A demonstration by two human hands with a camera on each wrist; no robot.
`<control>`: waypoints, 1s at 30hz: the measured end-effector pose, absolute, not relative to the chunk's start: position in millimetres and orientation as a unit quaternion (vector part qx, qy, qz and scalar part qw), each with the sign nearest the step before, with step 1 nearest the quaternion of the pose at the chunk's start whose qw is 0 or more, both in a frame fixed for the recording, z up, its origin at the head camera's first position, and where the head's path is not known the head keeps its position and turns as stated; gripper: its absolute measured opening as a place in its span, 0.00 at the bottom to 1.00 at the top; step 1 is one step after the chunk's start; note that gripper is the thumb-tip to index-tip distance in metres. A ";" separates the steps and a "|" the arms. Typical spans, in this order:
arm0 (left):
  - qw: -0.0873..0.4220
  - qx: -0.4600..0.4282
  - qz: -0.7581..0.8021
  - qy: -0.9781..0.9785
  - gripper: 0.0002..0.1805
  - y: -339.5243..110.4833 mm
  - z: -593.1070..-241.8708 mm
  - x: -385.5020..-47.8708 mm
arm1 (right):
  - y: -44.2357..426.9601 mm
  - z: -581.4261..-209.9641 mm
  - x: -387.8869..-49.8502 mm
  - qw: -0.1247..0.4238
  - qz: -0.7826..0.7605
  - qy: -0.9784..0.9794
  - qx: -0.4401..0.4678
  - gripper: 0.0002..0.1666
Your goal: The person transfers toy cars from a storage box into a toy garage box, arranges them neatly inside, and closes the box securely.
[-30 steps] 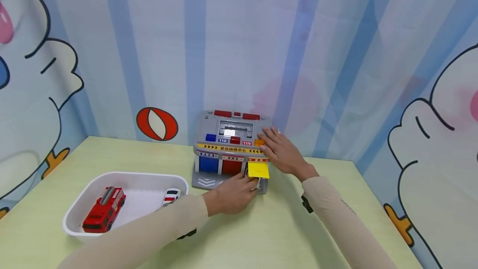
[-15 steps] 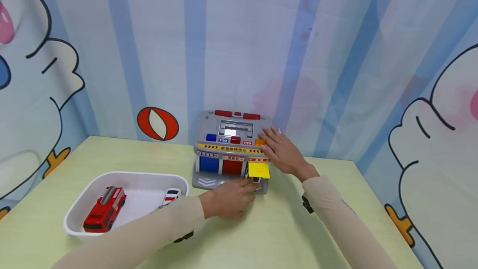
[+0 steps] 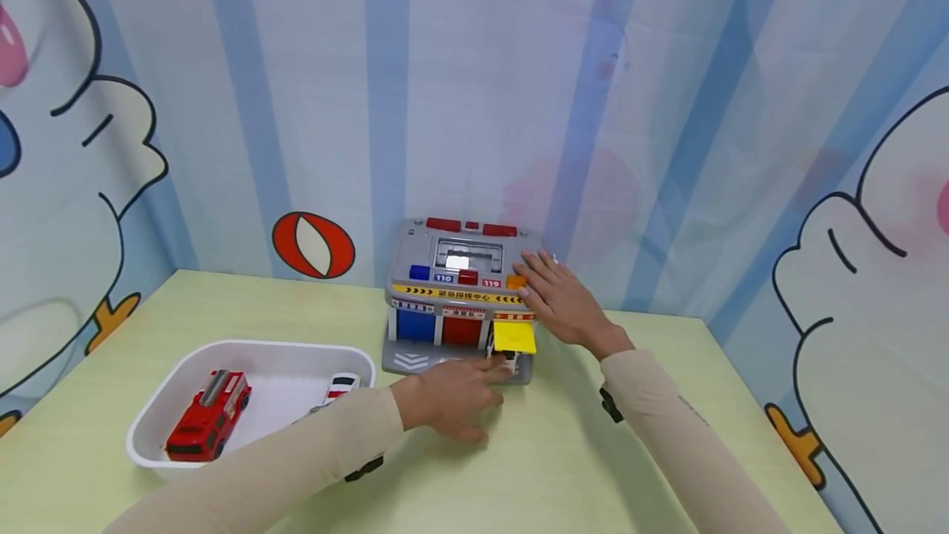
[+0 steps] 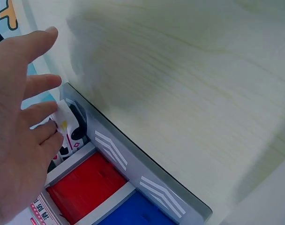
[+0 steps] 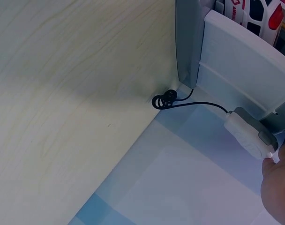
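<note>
The grey toy station (image 3: 423, 270) stands against the curtain, its yellow door (image 3: 514, 337) raised at the right bay; the blue and red doors are down. A white toy vehicle (image 4: 68, 123) sits partly inside that bay. My left hand (image 3: 454, 399) touches the vehicle's outer end with extended fingers, thumb held apart. My right hand (image 3: 567, 303) lies on the roof's right side near the orange button, fingers extended; in the right wrist view part of this hand (image 5: 279, 183) shows at the edge.
At the left a white tray (image 3: 137, 435) holds a red fire truck (image 3: 208, 417) and a small white-and-red car (image 3: 342, 386). Beside the station in the right wrist view hang a white handset (image 5: 248, 136) and a coiled black cord (image 5: 164, 100).
My left hand has let go of the vehicle's sides, its fingers spreading and its thumb drawing back toward me. The vehicle sits farther in under the yellow door. My right hand has stayed in place.
</note>
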State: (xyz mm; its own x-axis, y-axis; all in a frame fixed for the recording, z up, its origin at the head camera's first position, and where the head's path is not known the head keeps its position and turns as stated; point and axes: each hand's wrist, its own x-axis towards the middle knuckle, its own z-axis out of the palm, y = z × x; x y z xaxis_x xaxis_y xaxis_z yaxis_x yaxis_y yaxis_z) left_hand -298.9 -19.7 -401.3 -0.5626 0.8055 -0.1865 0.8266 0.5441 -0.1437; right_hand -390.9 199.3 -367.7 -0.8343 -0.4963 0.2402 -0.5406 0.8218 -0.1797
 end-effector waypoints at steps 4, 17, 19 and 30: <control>0.054 0.450 -0.122 0.883 0.36 -20.5 -401.2 -297.4 | 198.6 -368.1 -391.2 0.100 0.117 -0.950 0.273 0.37; 0.037 0.426 -0.168 0.888 0.54 -20.8 -405.8 -291.3 | 199.0 -368.8 -390.5 0.107 0.120 -0.946 0.281 0.35; 0.035 0.425 -0.172 0.888 0.55 -19.7 -406.0 -291.6 | 199.6 -369.0 -391.2 0.107 0.120 -0.946 0.283 0.35; 0.041 0.395 -0.184 0.899 0.56 -17.1 -408.6 -297.6 | 200.4 -369.5 -391.7 0.099 0.122 -0.946 0.284 0.36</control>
